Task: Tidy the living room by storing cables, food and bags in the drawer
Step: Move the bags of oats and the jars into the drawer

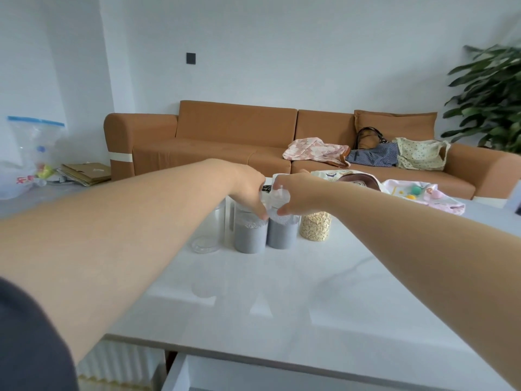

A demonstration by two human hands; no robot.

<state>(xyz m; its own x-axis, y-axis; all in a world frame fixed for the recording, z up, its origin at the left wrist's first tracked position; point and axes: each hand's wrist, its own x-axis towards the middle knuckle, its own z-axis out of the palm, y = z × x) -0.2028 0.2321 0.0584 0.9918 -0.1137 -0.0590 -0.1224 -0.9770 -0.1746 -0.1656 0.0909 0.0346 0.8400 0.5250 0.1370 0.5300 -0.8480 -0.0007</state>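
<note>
Centre of frame, far part of counter (282, 292): a row of jars. Left hand (248, 187), fingers curled over the top of the left grey jar (250, 238). Right hand (300, 197), fingers curled round the lid of the right grey jar (282, 234). Oat jar (315, 228) just beside, rightward; clear jar (218, 218) leftward. Drawer (253, 373) open at bottom edge. Bags (420, 153) on sofa (225, 131), middle right.
</note>
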